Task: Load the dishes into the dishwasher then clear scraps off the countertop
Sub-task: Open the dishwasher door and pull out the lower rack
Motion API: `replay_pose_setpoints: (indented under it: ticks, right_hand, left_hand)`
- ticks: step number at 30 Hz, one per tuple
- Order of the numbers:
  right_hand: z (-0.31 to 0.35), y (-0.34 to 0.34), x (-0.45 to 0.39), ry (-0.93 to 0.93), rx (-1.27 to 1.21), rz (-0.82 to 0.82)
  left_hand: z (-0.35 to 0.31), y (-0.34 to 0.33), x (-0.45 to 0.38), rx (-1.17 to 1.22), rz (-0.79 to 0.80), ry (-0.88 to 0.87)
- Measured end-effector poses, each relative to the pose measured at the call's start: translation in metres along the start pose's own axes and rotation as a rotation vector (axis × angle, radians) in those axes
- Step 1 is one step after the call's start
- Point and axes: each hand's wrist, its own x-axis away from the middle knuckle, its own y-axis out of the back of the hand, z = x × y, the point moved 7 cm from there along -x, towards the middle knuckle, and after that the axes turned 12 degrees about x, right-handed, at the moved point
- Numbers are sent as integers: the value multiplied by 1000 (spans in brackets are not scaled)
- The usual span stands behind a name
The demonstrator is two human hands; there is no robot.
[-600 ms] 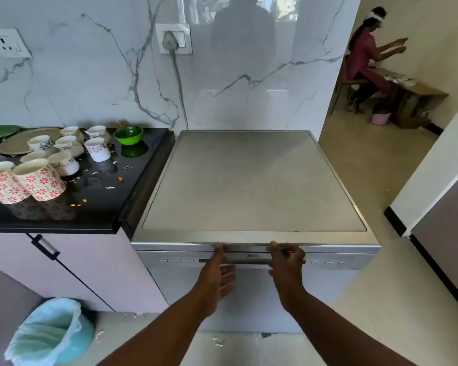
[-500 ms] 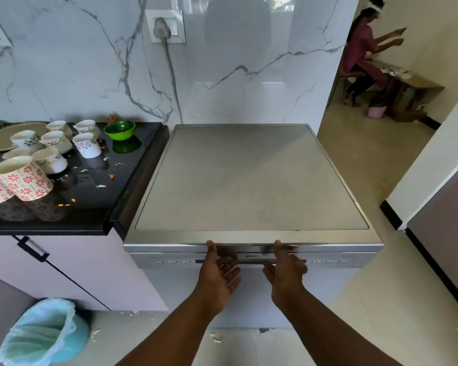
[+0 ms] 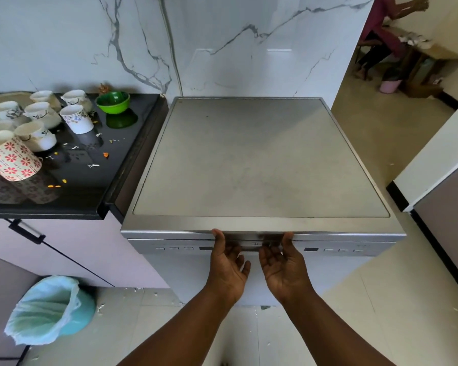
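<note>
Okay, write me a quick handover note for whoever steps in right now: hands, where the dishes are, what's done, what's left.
Left hand and right hand: palms up, fingers hooked under the dishwasher door handle; door closed.
Dishes: cups and green bowl on the black countertop, scraps scattered among them.
Done: nothing loaded.
Left: open door, load everything, clear scraps; lined bin stands on the floor, left.

One dishwasher (image 3: 259, 159), one green bowl (image 3: 113, 102), two hands, one bin (image 3: 53, 307).
</note>
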Motion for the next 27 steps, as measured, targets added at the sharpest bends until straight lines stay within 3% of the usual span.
replay_pose_setpoints:
  ticks: [6,9,12,16,18,21,23,24,25,27]
  right_hand:
    - [0,0,4,25,26,-52]
    - [-8,13,11,-5,179,-213]
    - [-28,46,34,-147,476,-315]
    - [-12,72,87,-320,1285,-104]
    - [9,79,102,-260,1747,3]
    - [43,61,110,231,2378,2]
    - [56,36,113,616,2449,-53]
    - [58,30,111,738,2431,-29]
    - [57,28,105,789,2425,8]
    - [48,44,87,716,2424,46]
  left_hand:
    - [-1,0,7,-103,-48,-9]
    - [9,8,21,-214,-157,47]
    - [24,37,45,-409,-202,154]
    - [18,73,96,-861,-139,410]
    - [2,71,110,-1183,-31,257]
    - [-31,39,118,-1605,137,-398]
    - [-45,20,115,-1799,202,-740]
    - [-47,19,106,-1882,218,-825]
    - [-47,24,93,-1960,219,-850]
    - [-41,43,67,-2106,178,-776]
